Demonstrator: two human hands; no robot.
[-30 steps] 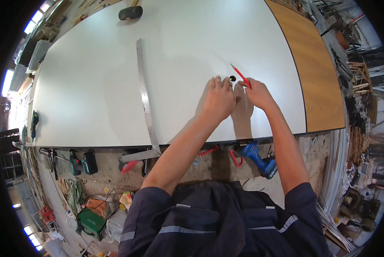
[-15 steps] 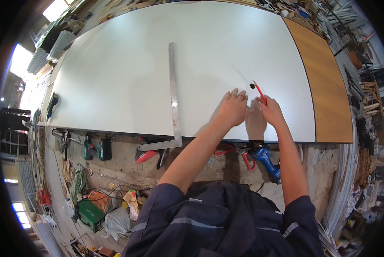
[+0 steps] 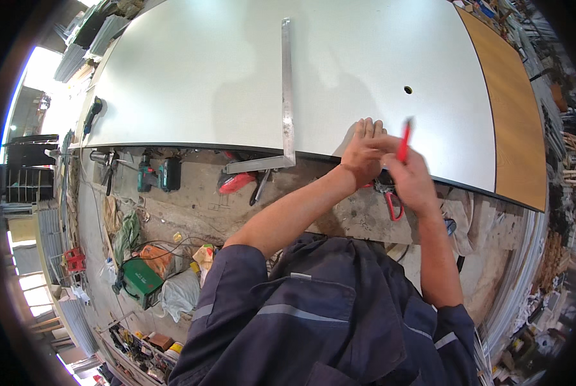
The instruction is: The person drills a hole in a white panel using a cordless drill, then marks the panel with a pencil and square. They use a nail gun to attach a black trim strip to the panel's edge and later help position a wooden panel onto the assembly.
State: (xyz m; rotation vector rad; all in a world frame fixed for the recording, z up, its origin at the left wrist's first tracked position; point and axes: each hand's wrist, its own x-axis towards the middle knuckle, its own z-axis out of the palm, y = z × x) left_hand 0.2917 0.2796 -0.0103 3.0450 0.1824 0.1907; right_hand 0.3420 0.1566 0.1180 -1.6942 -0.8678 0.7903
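Observation:
A large white panel [image 3: 191, 83] lies in front of me, with a small dark round hole [image 3: 408, 90] toward its right side. My left hand [image 3: 363, 154] rests at the panel's near edge, fingers stretched out over the white surface. My right hand [image 3: 411, 180] is closed on a red pencil [image 3: 404, 141], which points up and is slightly blurred. Its fingers reach across beside my left hand, overlapping it in the picture. Left of both hands, a metal try square [image 3: 287, 90] lies with its long blade across the panel and its short arm along the near edge.
A brown wood-grain strip [image 3: 503, 103] borders the panel's right end. A dark-handled tool [image 3: 92, 114] lies at the left end. Below the near edge are cordless drills [image 3: 146, 175], a red-and-grey tool [image 3: 235, 183], red-handled scissors [image 3: 394, 204] and a green case [image 3: 142, 282].
My right hand has drawn the pencil back from the hole, toward me and my left hand. The view has shifted, so the panel sits higher and further right in the picture.

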